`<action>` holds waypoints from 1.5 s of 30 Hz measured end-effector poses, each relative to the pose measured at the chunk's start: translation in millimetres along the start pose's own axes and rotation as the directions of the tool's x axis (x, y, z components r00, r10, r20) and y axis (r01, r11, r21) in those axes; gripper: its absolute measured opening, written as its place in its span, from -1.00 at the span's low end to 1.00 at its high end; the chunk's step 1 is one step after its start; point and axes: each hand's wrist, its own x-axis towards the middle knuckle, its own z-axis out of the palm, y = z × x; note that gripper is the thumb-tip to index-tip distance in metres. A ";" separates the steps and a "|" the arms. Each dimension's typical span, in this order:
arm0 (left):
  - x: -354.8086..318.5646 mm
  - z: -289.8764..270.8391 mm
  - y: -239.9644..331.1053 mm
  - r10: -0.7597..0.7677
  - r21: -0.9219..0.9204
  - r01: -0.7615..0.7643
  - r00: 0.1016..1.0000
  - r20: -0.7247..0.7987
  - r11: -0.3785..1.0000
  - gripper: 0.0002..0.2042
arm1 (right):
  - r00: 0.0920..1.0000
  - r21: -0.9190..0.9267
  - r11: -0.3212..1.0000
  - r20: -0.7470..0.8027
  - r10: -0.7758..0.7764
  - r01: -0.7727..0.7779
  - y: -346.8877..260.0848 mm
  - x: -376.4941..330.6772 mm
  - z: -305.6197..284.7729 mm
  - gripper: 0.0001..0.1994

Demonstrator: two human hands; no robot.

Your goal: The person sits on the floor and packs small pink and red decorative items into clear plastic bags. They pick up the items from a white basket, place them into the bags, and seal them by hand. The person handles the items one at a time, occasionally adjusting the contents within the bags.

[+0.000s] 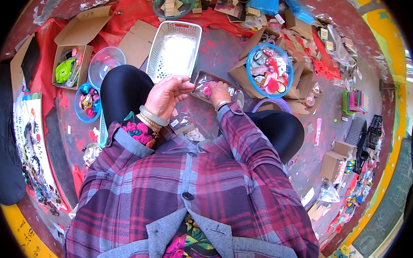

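My left hand [167,98] is held up beside a white plastic basket [155,51], fingers loosely bent and pointing right, with nothing visible in them. Bangles circle its wrist. To its right, my right hand [221,93] reaches down into a shallow cardboard box [200,77] of clear plastic packets. Its fingers are closed around a small bright pink item [207,89], whose exact kind I cannot make out. Below the hands, between my legs, lie more clear packets and a whitish patterned piece [195,135]. Inside the basket is something flat and bright white.
A blue-rimmed tub [249,75] of red and white hair accessories stands right, above a purple-rimmed basin [282,103]. To the left are a clear bowl [106,60], a blue tub [78,107] of trinkets and an opened carton [85,57]. Small goods litter the floor's edges.
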 end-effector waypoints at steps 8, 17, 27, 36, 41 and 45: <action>4.2 0.1 -1.6 -0.010 0.002 0.010 1.000 -0.022 1.000 -0.74 | 0.993 -0.015 1.000 0.116 0.020 -0.019 5.3 10.6 10.0 -0.67; 1.1 5.2 -1.6 -0.009 0.003 0.009 0.999 -0.032 1.000 -0.76 | 0.993 -0.008 1.000 0.118 0.024 -0.024 8.9 16.5 20.3 -0.68; -0.3 3.8 -5.1 -0.010 0.021 0.010 1.000 -0.003 1.000 -0.76 | 0.948 -0.014 1.000 0.317 0.031 -0.028 -22.6 8.9 -85.8 -0.72; 10.2 -18.3 3.3 0.125 -0.057 -0.130 0.989 -0.083 0.990 -0.78 | 0.923 0.481 0.868 -0.267 0.277 -0.121 112.0 -19.8 -275.5 -0.80; 28.6 -7.5 49.3 0.351 -0.150 -0.392 0.906 -0.238 0.908 -0.73 | 0.725 0.935 0.237 -0.354 0.590 0.263 85.8 -53.0 -296.1 -0.69; 82.5 -27.9 72.6 0.413 -0.127 -0.456 0.871 -0.266 0.881 -0.71 | 0.662 0.921 -0.094 -0.198 0.723 0.378 105.3 -39.6 -267.5 -0.67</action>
